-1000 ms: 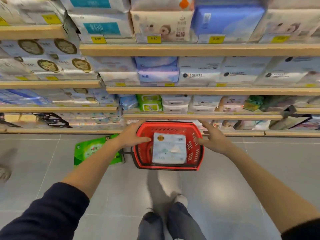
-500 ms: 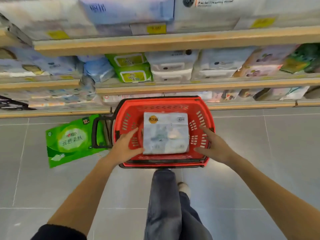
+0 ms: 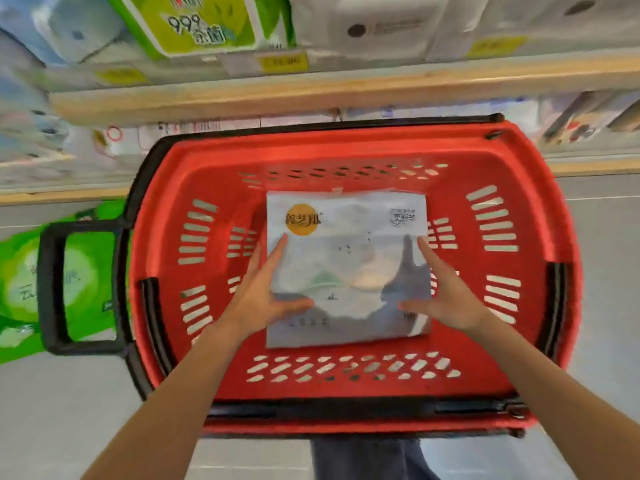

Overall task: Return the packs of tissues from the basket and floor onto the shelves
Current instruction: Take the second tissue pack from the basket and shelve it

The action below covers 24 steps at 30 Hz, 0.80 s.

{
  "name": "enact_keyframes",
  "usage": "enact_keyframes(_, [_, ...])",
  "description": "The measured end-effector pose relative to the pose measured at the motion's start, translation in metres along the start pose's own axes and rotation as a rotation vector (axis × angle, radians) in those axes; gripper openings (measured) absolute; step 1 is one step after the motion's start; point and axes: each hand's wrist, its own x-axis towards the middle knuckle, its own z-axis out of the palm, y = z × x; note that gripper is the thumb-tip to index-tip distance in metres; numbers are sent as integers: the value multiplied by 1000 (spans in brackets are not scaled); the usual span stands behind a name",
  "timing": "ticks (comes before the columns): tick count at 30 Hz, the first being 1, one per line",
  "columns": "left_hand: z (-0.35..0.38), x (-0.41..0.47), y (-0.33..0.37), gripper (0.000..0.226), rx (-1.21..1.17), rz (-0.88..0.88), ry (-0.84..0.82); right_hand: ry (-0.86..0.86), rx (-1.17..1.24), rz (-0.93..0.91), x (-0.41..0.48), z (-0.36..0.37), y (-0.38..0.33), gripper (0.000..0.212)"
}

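White tissue pack [image 3: 346, 268] flat in red basket [image 3: 540, 271]; green pack [image 3: 20, 292] on floor, left.

A lime-green and yellow printed pack marked "999" [image 3: 201, 26] stands at the top of the frame, left of centre. Just right of it sits a white plastic-wrapped pack with a round black dot [image 3: 374, 26], and at the upper left a pale blue and white wrapped pack [image 3: 79, 26], blurred. Below them, along the front of the pale wooden shelf board [image 3: 346, 88], hang three yellow paper price labels: one at centre [image 3: 284, 62], one to the right [image 3: 497, 46] and one to the left [image 3: 119, 76]; their figures are too smeared to read. At the right edge, below the board, lie blurred multicoloured boxes [image 3: 581, 123]. At bottom centre show legs in dark blue trousers [image 3: 367, 459].
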Motion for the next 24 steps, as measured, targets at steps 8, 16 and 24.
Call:
enact_keyframes(8, [15,14,-12,128,-19,1,54,-1,147,-13,22,25,17,118])
enact_keyframes(16, [2,12,-5,126,-91,-30,42,26,153,61,22,22,17,120])
enact_keyframes(24, [-6,2,0,129,-51,0,33,50,32,31,1,17,-3,117])
